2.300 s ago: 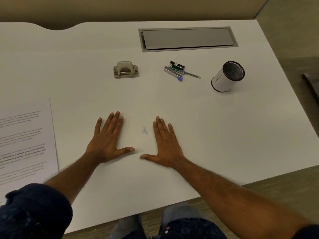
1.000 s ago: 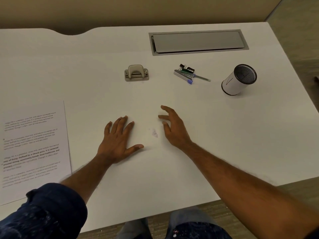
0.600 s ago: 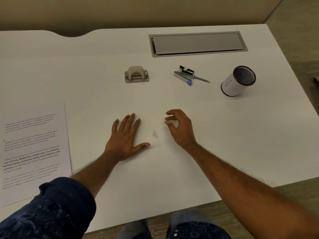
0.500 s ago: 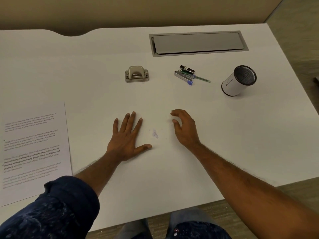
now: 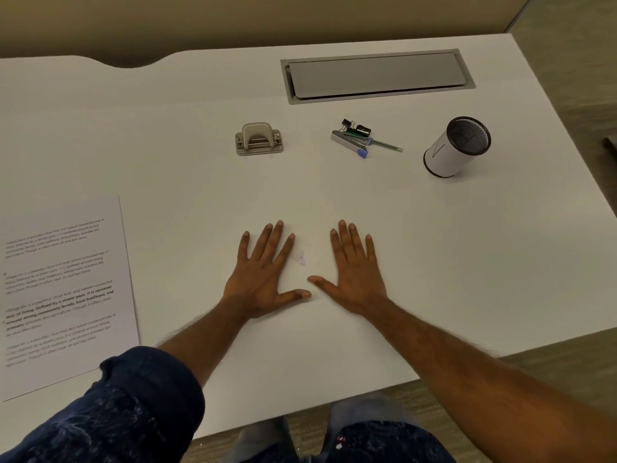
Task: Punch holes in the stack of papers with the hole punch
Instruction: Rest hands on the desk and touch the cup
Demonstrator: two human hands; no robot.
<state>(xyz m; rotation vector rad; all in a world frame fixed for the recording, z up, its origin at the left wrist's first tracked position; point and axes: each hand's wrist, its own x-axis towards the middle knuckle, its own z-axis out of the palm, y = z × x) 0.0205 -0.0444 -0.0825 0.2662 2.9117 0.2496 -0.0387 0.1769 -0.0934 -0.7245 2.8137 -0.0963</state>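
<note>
We see the left hand (image 5: 263, 275) and right hand (image 5: 354, 275) lying flat, fingers spread, grasping nothing, on the smooth white desk (image 5: 200, 168). The grey metal hole punch (image 5: 258, 139) sits well beyond them. The printed paper stack (image 5: 63, 289) lies flat far left.

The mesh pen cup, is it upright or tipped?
Upright: the pen cup stands on its base on the desk, mouth facing up.

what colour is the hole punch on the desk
The small metal hole punch is beige-grey with a silvery base, seen in the head view.
</note>
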